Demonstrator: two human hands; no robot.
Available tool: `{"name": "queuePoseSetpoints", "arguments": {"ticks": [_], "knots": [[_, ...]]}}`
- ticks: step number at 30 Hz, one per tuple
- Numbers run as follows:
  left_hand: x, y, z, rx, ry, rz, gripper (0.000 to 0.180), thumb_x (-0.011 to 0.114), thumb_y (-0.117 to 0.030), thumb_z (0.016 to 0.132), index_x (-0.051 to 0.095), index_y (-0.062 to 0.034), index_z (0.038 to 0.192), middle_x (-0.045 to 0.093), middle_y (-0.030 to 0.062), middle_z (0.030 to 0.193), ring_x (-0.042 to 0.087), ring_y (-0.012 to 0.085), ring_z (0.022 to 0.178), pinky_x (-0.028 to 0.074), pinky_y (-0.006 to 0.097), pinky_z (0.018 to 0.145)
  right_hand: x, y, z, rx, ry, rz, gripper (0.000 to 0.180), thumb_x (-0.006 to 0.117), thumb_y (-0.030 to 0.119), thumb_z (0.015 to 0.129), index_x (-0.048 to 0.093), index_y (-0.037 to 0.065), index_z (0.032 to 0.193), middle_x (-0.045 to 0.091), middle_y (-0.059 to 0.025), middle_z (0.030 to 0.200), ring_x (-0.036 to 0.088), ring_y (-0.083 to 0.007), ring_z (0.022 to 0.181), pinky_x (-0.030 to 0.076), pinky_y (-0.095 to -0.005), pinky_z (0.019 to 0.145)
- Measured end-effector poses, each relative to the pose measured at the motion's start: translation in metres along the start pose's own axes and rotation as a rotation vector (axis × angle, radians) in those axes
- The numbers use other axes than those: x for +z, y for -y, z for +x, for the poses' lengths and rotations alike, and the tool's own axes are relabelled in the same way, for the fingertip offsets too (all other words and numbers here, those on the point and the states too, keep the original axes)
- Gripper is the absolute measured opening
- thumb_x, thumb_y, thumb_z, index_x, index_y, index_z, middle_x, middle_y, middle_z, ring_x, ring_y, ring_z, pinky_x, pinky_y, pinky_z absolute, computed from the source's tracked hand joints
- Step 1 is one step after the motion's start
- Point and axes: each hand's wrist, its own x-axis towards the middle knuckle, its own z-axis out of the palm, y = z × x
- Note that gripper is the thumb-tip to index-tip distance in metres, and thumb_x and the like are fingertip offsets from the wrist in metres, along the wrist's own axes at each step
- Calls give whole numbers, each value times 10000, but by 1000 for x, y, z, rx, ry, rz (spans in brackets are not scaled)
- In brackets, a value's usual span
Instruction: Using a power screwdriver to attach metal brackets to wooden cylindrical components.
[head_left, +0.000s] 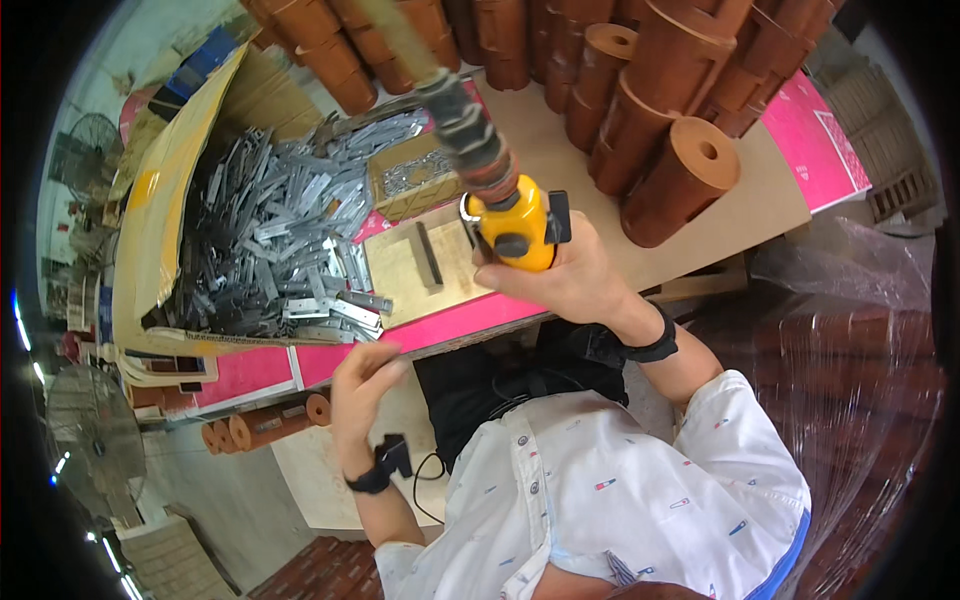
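Right hand (565,275): fingers clamped round a yellow power driver (512,228), held above a small wooden block (425,262).
Left hand (362,385): fingers loosely curled, empty, at the near table edge.
Risk: likely slipping off the unsteadied block.
Surface: pink-topped table (470,318); grey metal brackets (275,235) heaped left; brown rolls (640,90) far right.
Room: cluttered workshop, fan (90,440) near left.

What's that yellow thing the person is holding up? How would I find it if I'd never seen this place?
Start at the big pink-edged workbench with the heap of grey metal brackets on it. Near the bench's front edge, the right hand is raised over a small wooden block, gripping a power screwdriver. It is the only bright yellow tool there, with a coiled hose running up from its top.
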Motion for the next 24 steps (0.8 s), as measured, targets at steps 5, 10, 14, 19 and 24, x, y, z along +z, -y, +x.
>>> {"name": "queuePoseSetpoints", "arguments": {"ticks": [5, 10, 14, 19, 24], "knots": [[130, -47, 76, 518, 371, 96, 486, 675, -102, 851, 486, 5, 1286, 609, 101, 1151, 587, 192, 1052, 464, 301, 915, -22, 31, -24, 11, 42, 9, 398, 817, 104, 738, 600, 10, 1058, 657, -32, 931, 603, -97, 833, 491, -257, 772], [236, -70, 118, 864, 341, 117, 889, 814, -157, 731, 280, -50, 1433, 403, 157, 1388, 474, 264, 1229, 428, 366, 992, -36, 39, -37, -200, 21, -206, 447, 811, 155, 739, 586, -6, 1090, 666, -85, 966, 637, -191, 852, 491, -299, 801], [284, -84, 127, 934, 115, 288, 1032, 873, -218, 647, 233, -69, 1443, 436, 207, 1284, 482, 322, 1198, 447, 394, 959, -39, 43, -44, -144, -12, -85, 421, 787, 138, 761, 572, -7, 1093, 668, -105, 976, 646, -203, 873, 499, -311, 799], [289, -85, 130, 934, 17, 306, 972, 849, -168, 652, 260, -74, 1420, 475, 179, 1203, 548, 317, 1084, 482, 388, 896, -36, 45, -43, -121, 16, -95, 451, 790, 133, 761, 554, -15, 1116, 668, -96, 977, 642, -178, 882, 503, -299, 791], [283, -72, 135, 1005, 7, 236, 974, 841, -147, 644, 271, -64, 1429, 501, 172, 1217, 564, 283, 1071, 488, 369, 898, -30, 41, -37, -137, -7, -90, 456, 787, 125, 757, 549, -18, 1118, 661, -87, 950, 639, -172, 867, 496, -291, 805]]}}
